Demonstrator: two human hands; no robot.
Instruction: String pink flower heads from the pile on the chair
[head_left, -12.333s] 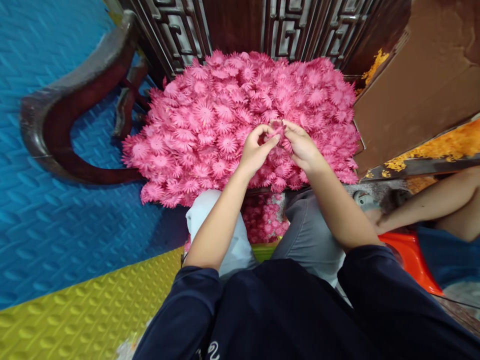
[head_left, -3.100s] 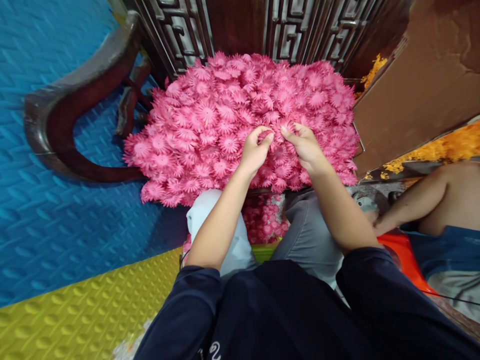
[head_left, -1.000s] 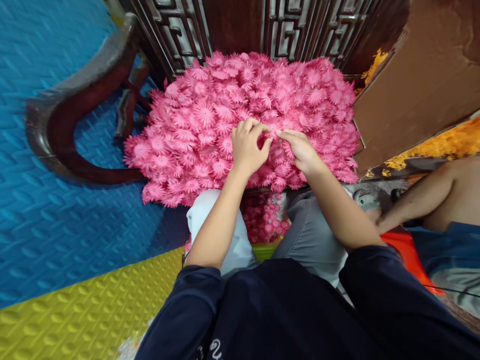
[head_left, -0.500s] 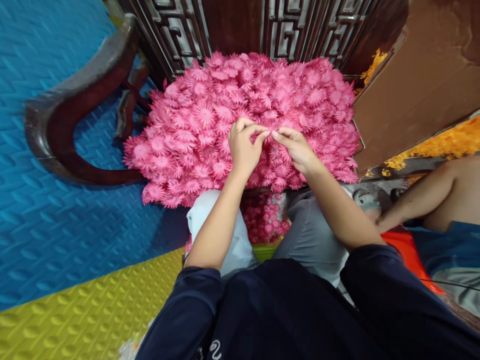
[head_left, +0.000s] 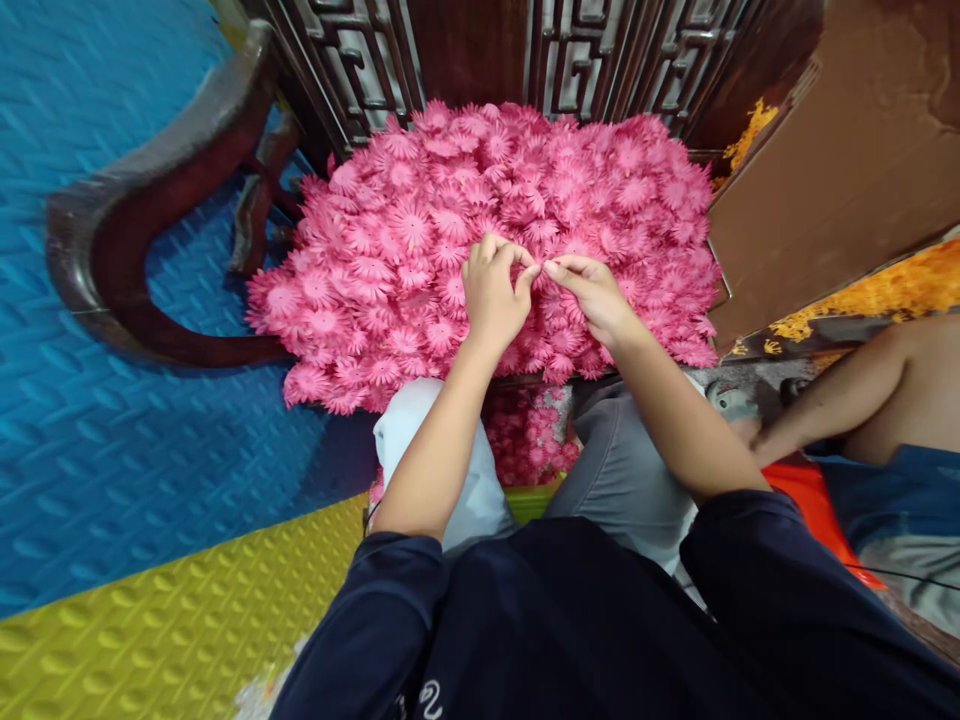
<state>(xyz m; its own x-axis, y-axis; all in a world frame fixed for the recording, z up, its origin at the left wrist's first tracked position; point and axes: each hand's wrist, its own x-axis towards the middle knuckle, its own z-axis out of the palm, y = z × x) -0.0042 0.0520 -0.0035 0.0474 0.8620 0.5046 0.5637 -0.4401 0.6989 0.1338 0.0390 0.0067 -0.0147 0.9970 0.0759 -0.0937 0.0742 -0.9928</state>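
Observation:
A broad heap of pink artificial flowers (head_left: 412, 230) with thin pointed petals lies in front of me. Over its middle, my left hand (head_left: 496, 290) is closed in a pinch, thumb and forefinger together. My right hand (head_left: 592, 290) pinches just beside it, the two sets of fingertips almost touching. Whatever is between the fingertips is too small to make out against the pink petals behind. More pink flowers (head_left: 529, 435) show lower down between my knees.
A curved dark wooden armrest (head_left: 105, 240) stands at the left over blue textured matting (head_left: 187, 440). Carved wooden panels (head_left: 472, 60) rise behind the heap. At the right are brown cardboard (head_left: 817, 190), orange flowers (head_left: 885, 285) and another person's bare leg (head_left: 847, 395).
My left hand has shifted slightly to the right, nearer my right fingertips. My right hand stays almost where it was, and both keep their pinch. The heap looks the same.

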